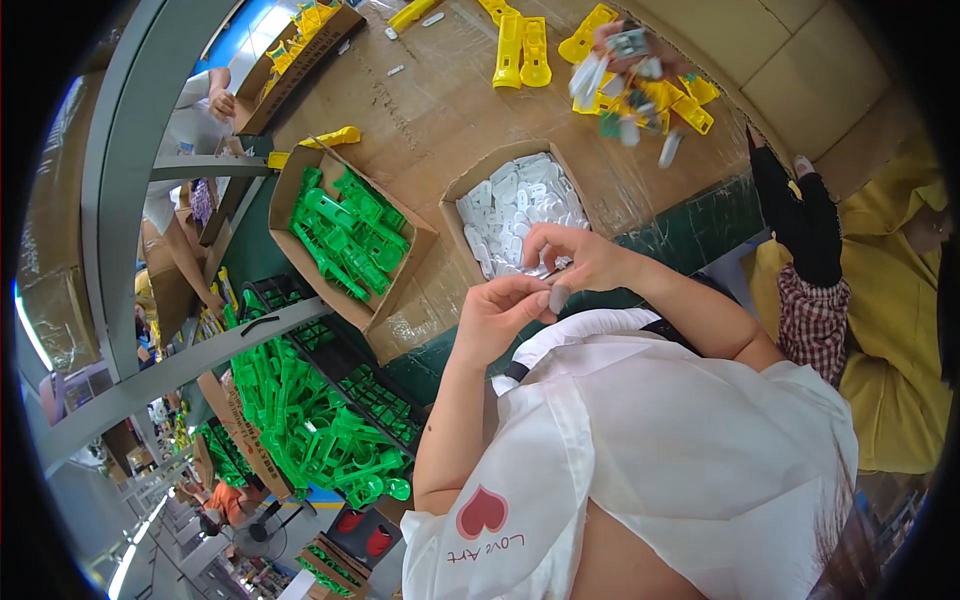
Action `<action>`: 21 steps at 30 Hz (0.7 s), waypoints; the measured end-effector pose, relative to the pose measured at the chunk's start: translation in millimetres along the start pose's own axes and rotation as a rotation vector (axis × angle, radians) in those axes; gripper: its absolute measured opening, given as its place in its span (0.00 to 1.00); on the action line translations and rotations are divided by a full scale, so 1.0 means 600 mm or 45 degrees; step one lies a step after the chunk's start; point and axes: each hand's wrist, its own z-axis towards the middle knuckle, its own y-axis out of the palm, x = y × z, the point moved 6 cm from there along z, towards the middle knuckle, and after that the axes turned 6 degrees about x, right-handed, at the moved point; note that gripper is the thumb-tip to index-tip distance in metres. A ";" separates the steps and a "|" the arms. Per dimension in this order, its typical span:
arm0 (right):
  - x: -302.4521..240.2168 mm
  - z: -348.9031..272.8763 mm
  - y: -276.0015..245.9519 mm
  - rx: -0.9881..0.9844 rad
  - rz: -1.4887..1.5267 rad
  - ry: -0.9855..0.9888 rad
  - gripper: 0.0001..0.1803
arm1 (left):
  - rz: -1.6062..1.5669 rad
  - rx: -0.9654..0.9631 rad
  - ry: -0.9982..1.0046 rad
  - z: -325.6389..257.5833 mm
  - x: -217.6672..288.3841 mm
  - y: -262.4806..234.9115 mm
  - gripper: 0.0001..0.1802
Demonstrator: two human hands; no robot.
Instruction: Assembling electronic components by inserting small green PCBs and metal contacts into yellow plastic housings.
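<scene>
My left hand [503, 312] and my right hand [588, 262] meet close in front of my body, at the near edge of the table. Both are closed in a pinch, fingertips almost touching. Whatever they grip between them is small and mostly hidden by the fingers. Just beyond lies an open cardboard box [452, 190] full of small white oval plastic pieces [520, 205], which my right fingers overlap at its near side. Left of it, a second cardboard box [408, 272] holds green plastic parts [345, 225].
Yellow plastic parts [521, 52] lie at the far side. Another person's blurred hand [625, 55] holds white pieces there. A dark-sleeved arm [805, 220] is at right. A black crate [385, 400] with green parts and a metal bar [200, 375] stand at left.
</scene>
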 end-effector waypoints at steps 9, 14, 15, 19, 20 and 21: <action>-0.003 0.014 0.022 -0.056 0.074 -0.046 0.25 | 0.031 0.185 -0.017 0.015 -0.018 -0.025 0.05; -0.010 0.000 -0.001 -0.047 -0.038 0.160 0.17 | -0.145 0.174 -0.087 0.013 -0.049 -0.021 0.06; -0.011 0.000 -0.014 -0.048 -0.075 0.199 0.15 | -0.148 0.308 -0.087 0.014 -0.054 -0.030 0.06; -0.003 0.000 -0.101 0.444 -0.369 0.224 0.09 | 0.350 0.971 0.286 0.010 -0.072 -0.105 0.10; -0.001 -0.005 -0.120 0.590 -0.498 0.234 0.10 | 0.626 1.045 0.252 0.009 -0.071 -0.116 0.17; -0.002 -0.009 -0.136 0.729 -0.626 0.237 0.11 | 0.622 1.049 0.256 0.012 -0.081 -0.127 0.17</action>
